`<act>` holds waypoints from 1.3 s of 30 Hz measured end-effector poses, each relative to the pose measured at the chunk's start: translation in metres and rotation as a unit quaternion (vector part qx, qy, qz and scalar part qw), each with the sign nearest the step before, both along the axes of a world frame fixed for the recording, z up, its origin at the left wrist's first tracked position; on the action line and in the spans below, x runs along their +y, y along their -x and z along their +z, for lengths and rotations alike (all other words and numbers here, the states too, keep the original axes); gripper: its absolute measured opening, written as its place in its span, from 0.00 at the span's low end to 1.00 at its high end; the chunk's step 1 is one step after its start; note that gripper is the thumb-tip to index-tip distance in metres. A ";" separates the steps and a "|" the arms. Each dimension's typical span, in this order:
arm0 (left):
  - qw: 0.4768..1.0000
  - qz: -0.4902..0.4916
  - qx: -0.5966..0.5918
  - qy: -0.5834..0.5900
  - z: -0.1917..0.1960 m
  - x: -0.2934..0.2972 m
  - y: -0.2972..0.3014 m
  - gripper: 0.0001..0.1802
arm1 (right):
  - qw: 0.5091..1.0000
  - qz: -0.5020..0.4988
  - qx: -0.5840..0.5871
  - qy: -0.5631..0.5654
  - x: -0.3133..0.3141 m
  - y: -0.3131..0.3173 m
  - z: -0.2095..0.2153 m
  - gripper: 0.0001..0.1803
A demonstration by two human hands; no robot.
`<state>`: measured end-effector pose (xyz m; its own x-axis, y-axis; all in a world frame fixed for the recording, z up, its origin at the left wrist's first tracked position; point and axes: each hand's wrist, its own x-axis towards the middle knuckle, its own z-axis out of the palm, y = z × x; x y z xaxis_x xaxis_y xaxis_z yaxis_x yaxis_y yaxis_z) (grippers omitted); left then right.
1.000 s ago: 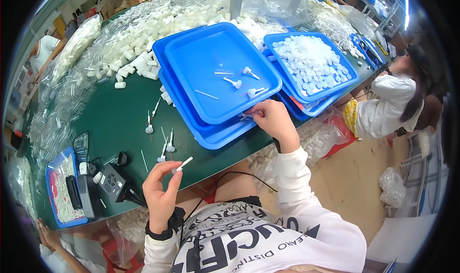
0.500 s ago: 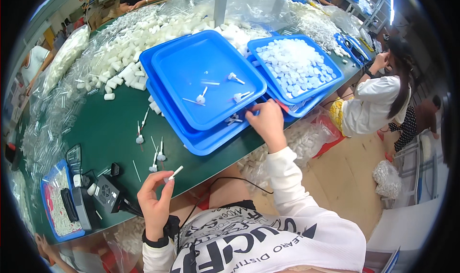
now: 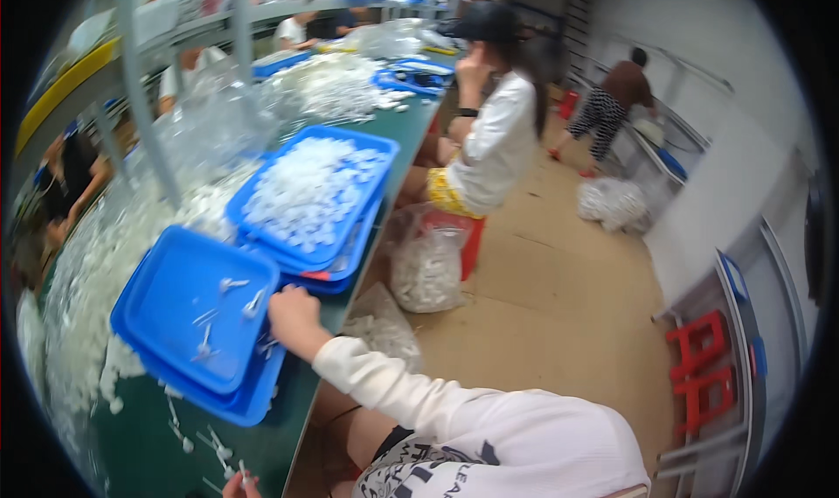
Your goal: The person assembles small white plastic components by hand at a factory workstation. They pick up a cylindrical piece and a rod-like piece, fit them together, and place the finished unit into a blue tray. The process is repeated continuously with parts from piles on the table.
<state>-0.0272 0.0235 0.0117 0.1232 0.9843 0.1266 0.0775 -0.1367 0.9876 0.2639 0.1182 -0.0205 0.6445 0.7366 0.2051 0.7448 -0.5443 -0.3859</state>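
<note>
1 R hand nr blu tray

The lower edge cuts off the hand behind the left fingers, and the white-stemmed piece pinched between them is too blurred to show its full outline. The tips of the right fingers are hidden; whether they grip anything cannot be told. Left of those fingers, the upper blue tray covers most of the lower blue tray. Ahead of them, white discs blur into one mass. Below the left fingers, the tabletop runs out of view.
</note>
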 end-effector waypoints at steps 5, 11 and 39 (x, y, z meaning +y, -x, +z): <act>1.000 -0.020 -0.004 -0.006 0.000 0.001 0.001 0.11 | 0.997 0.045 -0.015 -0.056 -0.012 -0.008 -0.008 0.09; 0.996 -0.053 -0.064 0.024 -0.019 0.008 0.011 0.09 | 0.986 0.068 -0.123 -0.091 -0.020 -0.005 -0.016 0.09; 0.960 -0.221 0.018 0.169 0.006 -0.002 -0.005 0.16 | 0.770 0.401 0.460 -0.184 -0.119 0.100 0.041 0.08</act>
